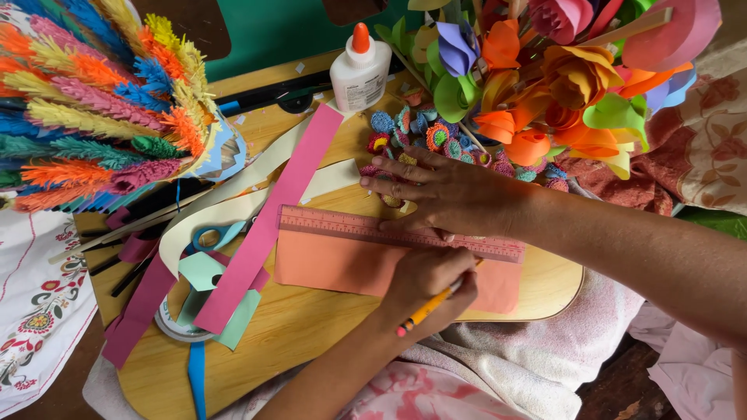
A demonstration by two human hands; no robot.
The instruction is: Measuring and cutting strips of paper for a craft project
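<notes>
- The wooden board lies across my lap and carries everything. Paper flowers crowd its far right edge, and a glue bottle stands at the far side.
- The orange paper sheet lies flat near the middle of the board, its long top edge under the ruler. A long pink paper strip runs slantwise just beside its left end.
- The pink ruler lies along the top of the sheet.
- My right hand is spread flat with the fingers fanned, and it presses the ruler down near its middle.
- My left hand is curled on the sheet just below the ruler and pinches the pencil.
- The yellow pencil has its red end towards me. Its tip is hidden under my fingers.
- I judge I am ruling a line on the sheet. The next stroke calls for firm pressure on the ruler and the tip snug against its edge.
</notes>
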